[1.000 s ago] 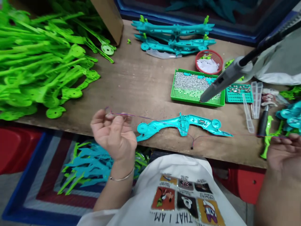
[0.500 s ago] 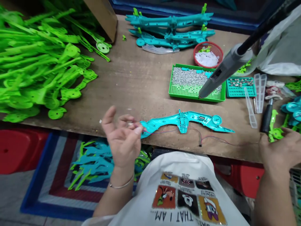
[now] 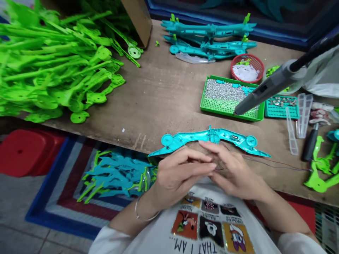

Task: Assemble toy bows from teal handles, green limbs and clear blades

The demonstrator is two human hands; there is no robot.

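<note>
A long turquoise plastic shell (image 3: 185, 137), bow-shaped with a round disc near each end, lies on the table just beyond my hands. My left hand (image 3: 182, 173) is closed, its fingertips pressed together close to my right hand's. My right hand (image 3: 234, 173) is closed too, thumb and fingers bent around thin wires. A loop of these wires shows between the two hands; their ends are hidden by my fingers. Thin red and dark wires (image 3: 280, 164) run from behind my right hand across the table to a bright green part (image 3: 317, 180) at the right.
Bright green parts (image 3: 79, 77) are heaped at left. A green tray (image 3: 222, 107) of small screws stands beyond the shell, under a hanging grey screwdriver (image 3: 265, 84). Further back are a red basket (image 3: 261, 70) and stacked turquoise shells (image 3: 206, 31). A black-handled tool (image 3: 309, 144) lies right.
Both hands have come together in front of the shell, the right from the green parts at the right edge. The left has moved right, away from the shell's left end. The view has shifted.
</note>
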